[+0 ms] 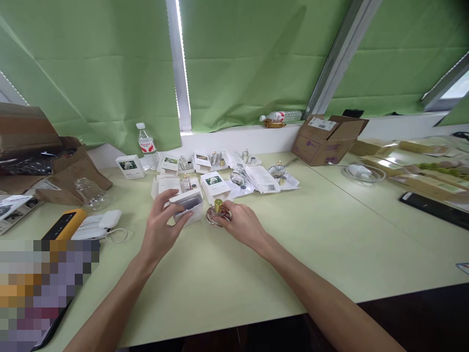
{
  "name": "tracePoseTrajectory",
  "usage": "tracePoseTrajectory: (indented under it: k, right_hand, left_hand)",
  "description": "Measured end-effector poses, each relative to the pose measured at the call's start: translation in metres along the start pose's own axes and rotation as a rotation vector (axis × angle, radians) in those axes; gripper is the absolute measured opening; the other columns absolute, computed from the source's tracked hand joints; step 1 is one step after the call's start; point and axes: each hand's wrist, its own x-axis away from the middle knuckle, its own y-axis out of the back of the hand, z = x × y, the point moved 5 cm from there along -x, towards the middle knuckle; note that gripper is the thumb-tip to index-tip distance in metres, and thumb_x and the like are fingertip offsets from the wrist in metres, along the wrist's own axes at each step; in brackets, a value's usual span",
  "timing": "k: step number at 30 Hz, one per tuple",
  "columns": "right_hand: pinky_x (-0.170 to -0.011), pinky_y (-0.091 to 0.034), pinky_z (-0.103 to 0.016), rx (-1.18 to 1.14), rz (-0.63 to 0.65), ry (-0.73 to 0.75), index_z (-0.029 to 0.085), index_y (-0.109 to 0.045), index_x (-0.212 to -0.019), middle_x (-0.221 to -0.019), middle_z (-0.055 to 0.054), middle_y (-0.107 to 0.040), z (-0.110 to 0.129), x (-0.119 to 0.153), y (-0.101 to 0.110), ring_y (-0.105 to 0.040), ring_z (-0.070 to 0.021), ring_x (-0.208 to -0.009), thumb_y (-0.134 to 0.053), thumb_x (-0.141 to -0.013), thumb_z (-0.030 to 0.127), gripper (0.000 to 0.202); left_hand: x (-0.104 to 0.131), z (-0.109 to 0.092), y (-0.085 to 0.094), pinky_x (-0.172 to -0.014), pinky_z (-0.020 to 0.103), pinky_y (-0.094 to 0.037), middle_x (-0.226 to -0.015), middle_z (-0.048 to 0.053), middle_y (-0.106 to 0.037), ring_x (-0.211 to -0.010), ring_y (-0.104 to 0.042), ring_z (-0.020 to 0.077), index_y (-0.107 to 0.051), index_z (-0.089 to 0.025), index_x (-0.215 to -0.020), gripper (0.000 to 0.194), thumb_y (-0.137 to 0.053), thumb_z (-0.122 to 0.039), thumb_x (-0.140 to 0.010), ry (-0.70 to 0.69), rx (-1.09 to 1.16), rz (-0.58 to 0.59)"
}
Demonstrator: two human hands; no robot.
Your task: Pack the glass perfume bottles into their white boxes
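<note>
Had a small white carton (pixel 191 201) in the left hand (pixel 159 217), with the fingers (pixel 170 209) grasping it round the sides, a bit tilted, up off the tabletop (pixel 205 283). Had the right hand (pixel 245 222) curled round a clear glass perfume bottle (pixel 214 216), grasping the right side of the body below a gold cap (pixel 219 205). Looked upright, cap on top, just beside the carton. Couldn't really tell touching the tabletop from hovering barely over it.

Saw a messy spread of opened white boxes (pixel 216 186) right behind, plus more glass bottles (pixel 238 178) in among them. Also spotted a flower-print box (pixel 130 167) standing on the left, next to a water bottle (pixel 148 148) with a red-and-white label. Noticed another plastic bottle (pixel 286 116) lying on its side below the green blinds (pixel 252 58), near a brown cardboard box (pixel 311 143) with raised flaps. Found a coiled white cable (pixel 359 171) and a black slab-like device (pixel 436 208) over on the right, and a yellow-and-black gadget (pixel 65 224) on the left.
</note>
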Motion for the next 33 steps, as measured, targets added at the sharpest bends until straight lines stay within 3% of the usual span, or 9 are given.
tracePoseTrajectory:
  k: [5, 14, 18, 23, 33]
  right_hand:
    - [-0.056, -0.027, -0.025, -0.038, -0.008, 0.054, 0.024, -0.055, -0.095, -0.078, 0.0, -0.067, 0.003, 0.001, 0.002, -0.058, -0.0173, -0.069, -0.054, -0.09, 0.044, 0.021]
    - [-0.054, -0.026, -0.026, -0.005, -0.062, 0.02, 0.022, -0.052, -0.082, -0.07, 0.0, -0.063, -0.006, -0.002, 0.009, -0.053, -0.016, -0.061, -0.054, -0.089, 0.048, 0.028]
    - [-0.053, -0.029, -0.026, -0.051, -0.207, 0.017, 0.021, -0.052, -0.079, -0.065, 0.0, -0.06, -0.008, -0.002, 0.022, -0.051, -0.0149, -0.057, -0.056, -0.089, 0.05, 0.031]
    - [-0.049, -0.032, -0.025, -0.206, -0.442, 0.116, 0.02, -0.051, -0.076, -0.056, 0.003, -0.054, -0.003, 0.008, 0.038, -0.045, -0.011, -0.047, -0.062, -0.085, 0.05, 0.034]
    - [-0.044, -0.037, -0.024, -0.21, -0.667, 0.346, 0.017, -0.064, -0.091, -0.048, 0.007, -0.043, 0.016, 0.03, 0.057, -0.04, -0.0084, -0.041, -0.069, -0.082, 0.035, 0.021]
  left_hand:
    - [0.006, -0.002, -0.012, -0.084, 0.032, -0.053, -0.126, 0.008, -0.055, -0.116, -0.056, 0.0233, -0.063, -0.021, -0.078, 0.011, -0.061, -0.026, -0.088, -0.043, -0.014, 0.119]
    - [0.01, -0.006, -0.017, -0.093, 0.033, -0.05, -0.126, 0.009, -0.056, -0.119, -0.055, 0.0223, -0.06, -0.021, -0.082, 0.007, -0.059, -0.019, -0.088, -0.129, 0.0, 0.179]
    - [0.013, -0.008, -0.023, -0.092, 0.032, -0.051, -0.123, 0.009, -0.059, -0.116, -0.058, 0.0216, -0.061, -0.021, -0.085, 0.005, -0.058, -0.018, -0.088, -0.174, -0.036, 0.229]
    - [0.016, -0.01, -0.028, -0.088, 0.031, -0.052, -0.121, 0.008, -0.061, -0.115, -0.059, 0.0213, -0.062, -0.021, -0.087, 0.007, -0.059, -0.015, -0.087, -0.228, 0.004, 0.239]
    - [0.015, 0.001, -0.026, -0.081, 0.03, -0.054, -0.121, 0.008, -0.061, -0.108, -0.063, 0.0211, -0.058, -0.02, -0.086, 0.007, -0.059, -0.014, -0.085, -0.176, -0.065, 0.224]
